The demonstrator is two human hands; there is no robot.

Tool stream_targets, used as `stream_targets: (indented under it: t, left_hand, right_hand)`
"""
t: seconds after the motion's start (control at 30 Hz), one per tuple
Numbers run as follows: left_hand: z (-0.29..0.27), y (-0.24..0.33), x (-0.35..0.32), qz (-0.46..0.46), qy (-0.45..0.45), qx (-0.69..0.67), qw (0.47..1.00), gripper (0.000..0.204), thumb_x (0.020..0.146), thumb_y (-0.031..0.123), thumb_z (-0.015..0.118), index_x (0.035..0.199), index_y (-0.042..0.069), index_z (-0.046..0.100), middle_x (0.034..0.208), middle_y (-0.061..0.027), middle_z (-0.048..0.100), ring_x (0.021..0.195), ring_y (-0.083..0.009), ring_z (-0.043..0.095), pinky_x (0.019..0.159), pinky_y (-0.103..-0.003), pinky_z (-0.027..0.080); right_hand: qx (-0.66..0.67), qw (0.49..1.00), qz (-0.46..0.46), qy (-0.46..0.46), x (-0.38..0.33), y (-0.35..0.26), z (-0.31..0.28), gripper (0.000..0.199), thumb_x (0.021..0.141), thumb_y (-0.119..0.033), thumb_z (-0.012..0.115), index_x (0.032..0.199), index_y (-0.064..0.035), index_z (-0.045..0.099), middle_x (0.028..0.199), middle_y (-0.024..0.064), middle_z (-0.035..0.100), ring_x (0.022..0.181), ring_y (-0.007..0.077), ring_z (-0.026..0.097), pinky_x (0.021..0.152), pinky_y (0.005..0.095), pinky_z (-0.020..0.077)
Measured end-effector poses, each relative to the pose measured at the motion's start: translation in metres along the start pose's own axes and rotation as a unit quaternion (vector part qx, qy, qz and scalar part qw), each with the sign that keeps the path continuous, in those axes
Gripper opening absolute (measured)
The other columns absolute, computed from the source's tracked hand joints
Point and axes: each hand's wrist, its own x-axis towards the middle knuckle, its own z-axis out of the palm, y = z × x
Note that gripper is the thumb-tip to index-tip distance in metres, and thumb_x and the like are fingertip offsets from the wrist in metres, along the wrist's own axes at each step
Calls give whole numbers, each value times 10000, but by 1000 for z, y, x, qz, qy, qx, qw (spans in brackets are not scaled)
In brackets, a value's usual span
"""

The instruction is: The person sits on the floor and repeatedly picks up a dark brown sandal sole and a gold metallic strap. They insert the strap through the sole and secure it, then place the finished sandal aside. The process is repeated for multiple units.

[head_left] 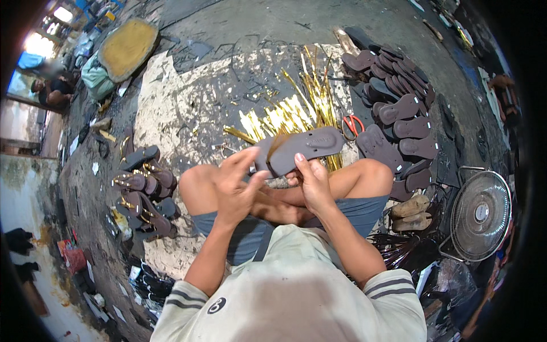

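Observation:
A dark brown sandal sole [296, 149] lies slantwise over my lap, its far right end raised beyond my knees. Small holes show in its top, and a shiny brown strap [276, 147] crosses it near the left end. My right hand [310, 178] grips the sole from its near edge, thumb on top and fingers underneath. At the sole's left end is my left hand [238, 181], its fingers and thumb apart; whether a fingertip touches the sole, I cannot tell. Just behind the sole lies a heap of shiny gold strips [285, 117].
Red-handled scissors [354, 125] lie right of the strips. Brown soles [399, 108] are piled at the right, near a round fan [481, 210] and foot-shaped forms [411, 214]. Sandals with gold straps [149, 181] stand at my left. Another person [56, 91] is at the far left.

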Motion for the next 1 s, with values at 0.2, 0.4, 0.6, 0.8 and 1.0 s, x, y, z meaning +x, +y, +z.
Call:
stream_targets:
  t: [0.2, 0.4, 0.6, 0.8, 1.0]
  left_hand:
    - [20, 2, -9, -77, -18, -154, 985, 143, 986, 59, 618, 1123, 22, 599, 898, -82, 703, 793, -194, 683, 845, -336, 555]
    - [-4, 1, -3, -298, -52, -482, 822, 435, 1042, 235, 560, 1402, 29, 431, 1019, -81, 676, 955, -172, 655, 947, -350, 522]
    - [2, -3, 9, -304, -71, -566, 763, 372, 1041, 182, 559, 1373, 27, 496, 1300, -143, 619, 1142, -239, 649, 959, -390, 578]
    - [3, -31, 9, -305, 100, -494, 808, 313, 1004, 66, 576, 1305, -9, 539, 1162, -151, 674, 1007, -216, 681, 886, -378, 593]
    - [6, 1, -9, -295, 13, -411, 863, 225, 968, 29, 650, 1180, -6, 583, 1089, -84, 688, 943, -142, 675, 856, -303, 568]
  right_hand:
    - [-4, 999, -30, -44, 0, -4, 3, 337, 1046, -339, 590, 1132, -14, 614, 884, 13, 635, 711, 50, 534, 580, 224, 451]
    - [-205, 912, 49, -352, 9, -42, -33, 316, 1057, -288, 575, 1206, -13, 619, 839, -32, 571, 668, 30, 466, 558, 212, 387]
    - [-171, 967, -33, -187, 4, -39, -13, 197, 972, -122, 671, 1136, -20, 635, 934, 30, 635, 849, 77, 593, 742, 274, 516]
    - [-352, 810, -468, -37, -34, -43, 20, 260, 785, -64, 854, 967, -71, 669, 1132, 112, 588, 989, 170, 595, 769, 286, 527]
    - [-257, 938, -234, -4, 4, -61, 30, 127, 891, -101, 732, 978, -29, 676, 878, 115, 669, 764, 227, 654, 700, 325, 531]
